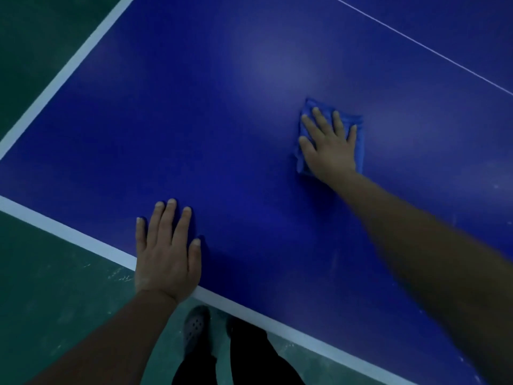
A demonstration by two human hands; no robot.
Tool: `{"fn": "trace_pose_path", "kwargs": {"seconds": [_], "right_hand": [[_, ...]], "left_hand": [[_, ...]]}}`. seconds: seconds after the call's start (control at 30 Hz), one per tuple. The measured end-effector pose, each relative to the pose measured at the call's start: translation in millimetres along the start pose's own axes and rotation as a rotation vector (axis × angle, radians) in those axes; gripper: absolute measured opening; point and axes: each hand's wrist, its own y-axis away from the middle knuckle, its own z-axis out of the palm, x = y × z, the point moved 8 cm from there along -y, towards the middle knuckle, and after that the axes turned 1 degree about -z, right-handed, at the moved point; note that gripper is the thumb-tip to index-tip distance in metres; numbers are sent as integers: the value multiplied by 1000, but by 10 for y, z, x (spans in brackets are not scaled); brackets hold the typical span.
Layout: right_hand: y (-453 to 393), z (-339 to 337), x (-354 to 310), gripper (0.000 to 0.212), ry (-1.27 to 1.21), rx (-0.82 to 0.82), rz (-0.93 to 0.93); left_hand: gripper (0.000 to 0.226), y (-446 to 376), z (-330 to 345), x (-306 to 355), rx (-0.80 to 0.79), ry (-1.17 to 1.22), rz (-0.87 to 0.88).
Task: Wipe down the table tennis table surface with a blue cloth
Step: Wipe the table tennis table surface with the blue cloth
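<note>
Most of the frame is filled by the blue table tennis table (222, 120), whose white edge lines run down the upper left and across the lower left to the bottom right; a thin white centre line (422, 45) is seen crossing the upper right. Green floor (41, 301) is visible beyond both edges, at the left and bottom of the frame. At the bottom centre, dark trousers and a grey perforated shoe (194, 329) are seen just below the near edge.

The left hand (166, 257) is laid flat at the lower left of centre, fingers straight and spread on the surface, its heel over the white border; nothing is held, and it appears to be used as a brace. The right hand (329, 145) is stretched out to the right of centre, fingers extended and pressed flat on a folded blue cloth (359, 140), which is pinned against the table rather than grasped.

The wiping step is judged to be in progress. Pale specks are seen near the right edge of the frame, so a sweep towards that side, with downward pressure kept on the cloth, is probably called for next.
</note>
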Motion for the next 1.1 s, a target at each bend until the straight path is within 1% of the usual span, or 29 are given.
{"fn": "trace_pose_path", "kwargs": {"seconds": [0.03, 0.07, 0.1, 0.13, 0.17, 0.2, 0.23, 0.27, 0.3, 0.33, 0.37, 0.47, 0.53, 0.57, 0.6, 0.63, 0.7, 0.73, 0.77, 0.8, 0.83, 0.9, 0.93, 0.97, 1.0, 1.03, 1.07, 1.1], "right_hand": [[93, 51, -153, 57, 7, 3, 70], [289, 127, -399, 57, 34, 18, 51], [600, 222, -690, 58, 58, 38, -49], [1040, 343, -987, 58, 72, 28, -211], [1577, 470, -1248, 57, 95, -17, -412], [2119, 562, -1389, 55, 117, -68, -591], [2528, 617, -1363, 55, 126, -102, -710], [2736, 617, -1209, 55, 128, -116, -759], [2746, 583, -1007, 55, 140, -112, -749], [2614, 563, -792, 54, 167, -94, -682], [2396, 535, -567, 55, 180, -66, -552], [1684, 306, 20, 57, 64, 22, 27], [1486, 239, 141, 56, -65, 69, 394], [1490, 254, 56, 57, -99, 77, 516], [1552, 293, -138, 57, -107, 76, 554], [1671, 355, -424, 57, -87, 67, 485], [2146, 529, -1090, 56, -38, -8, 165], [2444, 612, -1226, 56, -1, -38, 63], [2684, 651, -1131, 56, 26, -37, 54], [2854, 661, -845, 57, 32, -36, 133], [3012, 632, -458, 58, 50, -19, 266], [3309, 520, 353, 62, 29, -5, 590], [3430, 466, 663, 62, -32, 3, 771], [3489, 428, 838, 61, -95, 27, 946], [3466, 402, 848, 59, -133, 61, 1107], [3354, 391, 702, 58, -144, 93, 1213], [3169, 410, 435, 58, -141, 97, 1209], [2924, 452, 80, 58, -133, 93, 1085]], "left_hand": [[63, 2, 6, 0, -10, -8, -4], [63, 4, 5, -5, -17, -15, -9], [64, 2, 7, -5, -23, -17, -10], [64, -2, 16, -3, -29, -11, -9], [65, -4, 28, -7, -35, -4, -11], [65, -4, 33, -18, -38, -2, -15], [66, -2, 34, -22, -37, -3, -16], [66, 2, 38, -15, -35, -4, -11], [66, 7, 43, -9, -33, -3, -8], [66, 11, 43, -15, -31, -3, -10], [67, 11, 44, -27, -33, -2, -14], [68, 15, 51, -33, -42, -6, -15], [68, 12, 43, -21, -47, -17, -11], [69, 11, 39, -13, -54, -13, -14], [70, 9, 38, -9, -61, -6, -16], [70, 7, 40, -5, -68, -1, -19], [71, 4, 41, -8, -74, 5, -26], [70, 7, 37, -9, -73, 12, -27], [70, 10, 33, -8, -68, 20, -25], [70, 11, 30, -5, -64, 25, -21], [70, 13, 29, -5, -65, 29, -18], [70, 15, 33, -13, -75, 25, -18], [70, 16, 34, -16, -76, 20, -19], [70, 15, 34, -10, -77, 16, -16], [69, 12, 33, -6, -78, 17, -15], [69, 10, 26, -1, -78, 22, -14], [69, 13, 20, 6, -78, 28, -12], [69, 14, 14, 16, -74, 30, -7]]}}
